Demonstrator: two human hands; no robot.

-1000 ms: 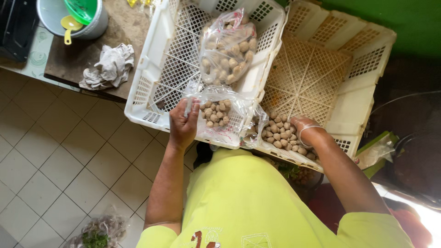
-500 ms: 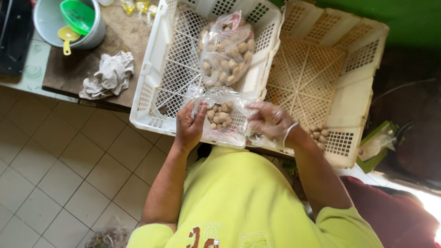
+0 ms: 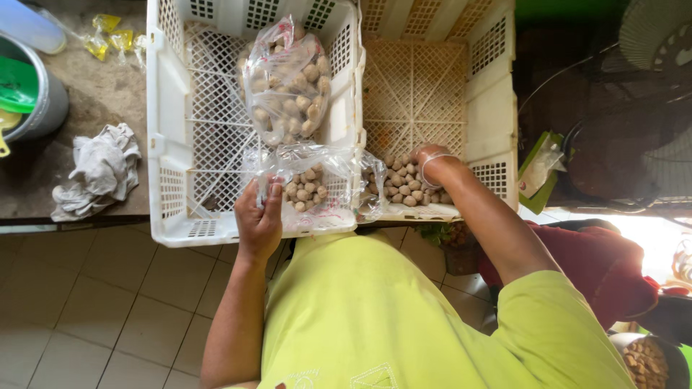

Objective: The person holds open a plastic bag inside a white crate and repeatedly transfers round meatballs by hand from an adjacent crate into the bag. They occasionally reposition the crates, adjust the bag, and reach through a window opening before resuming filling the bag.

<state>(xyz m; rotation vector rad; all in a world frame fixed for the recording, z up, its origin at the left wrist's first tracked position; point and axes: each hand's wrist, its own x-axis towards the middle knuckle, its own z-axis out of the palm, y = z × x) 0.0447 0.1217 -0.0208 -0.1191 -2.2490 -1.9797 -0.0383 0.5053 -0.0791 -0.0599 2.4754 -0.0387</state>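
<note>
Clear plastic bag of brown balls pinched open by left hand — right hand, fingers hidden, back among the loose pile, lower centre.

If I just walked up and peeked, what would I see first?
First, the two big white crates side by side, full of holes. In the left one lies a clear bag stuffed with small brown balls, and the left hand holds open a second bag at the near edge. The right hand rests in a loose pile of the same balls in the right crate.
</note>
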